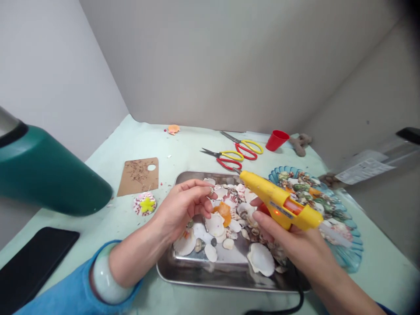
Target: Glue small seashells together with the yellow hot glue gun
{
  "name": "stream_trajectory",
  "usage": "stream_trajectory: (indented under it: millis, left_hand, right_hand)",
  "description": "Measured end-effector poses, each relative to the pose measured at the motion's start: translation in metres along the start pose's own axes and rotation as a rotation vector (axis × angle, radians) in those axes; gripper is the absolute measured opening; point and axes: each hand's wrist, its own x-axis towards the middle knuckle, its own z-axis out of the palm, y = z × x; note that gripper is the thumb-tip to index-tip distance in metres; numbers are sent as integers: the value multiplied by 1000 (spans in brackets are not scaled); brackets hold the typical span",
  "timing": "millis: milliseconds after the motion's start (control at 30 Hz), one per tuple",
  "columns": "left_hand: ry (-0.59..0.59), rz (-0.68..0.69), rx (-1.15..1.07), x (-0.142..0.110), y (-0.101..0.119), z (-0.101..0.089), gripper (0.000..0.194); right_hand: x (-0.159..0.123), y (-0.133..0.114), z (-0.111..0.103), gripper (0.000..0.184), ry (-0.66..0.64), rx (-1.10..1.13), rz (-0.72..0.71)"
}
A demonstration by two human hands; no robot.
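My right hand (288,238) grips a yellow glue gun (278,202), its nozzle pointing left over a steel tray (183,275) full of several seashells. My left hand (187,205) hovers over the tray's left side, fingers pinched on a tiny shell (211,190) close to the gun's tip. An orange shell (224,211) and white scallop shells (261,259) lie in the tray beneath both hands.
A blue shell-shaped dish (351,258) of coloured shells sits to the right. Two scissors (234,155), a red cup (276,140), a brown card (139,176), a decorated shell with a yellow star (145,204), a black phone (31,262) and a large green object (49,175) surround the tray.
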Motion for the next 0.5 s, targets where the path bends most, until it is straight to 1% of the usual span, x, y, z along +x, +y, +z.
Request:
stream_trajectory:
  millis: [100,233,333,433,500]
  left_hand:
    - [-8,5,13,0,-1,0,8]
    - [-15,2,16,2,-3,-1,15]
    - [-33,11,9,3,-3,-1,17]
    - [-21,27,11,2,-3,-1,19]
    - [-8,27,10,1,-3,-1,20]
  right_hand:
    - [-1,-2,0,27,-27,13,47]
    - [-1,-11,1,23,-8,29,54]
    - [-2,-17,1,14,-38,14,-44]
    - [-1,-18,2,16,-86,-7,-155]
    - [-1,-16,3,14,-99,-19,-206]
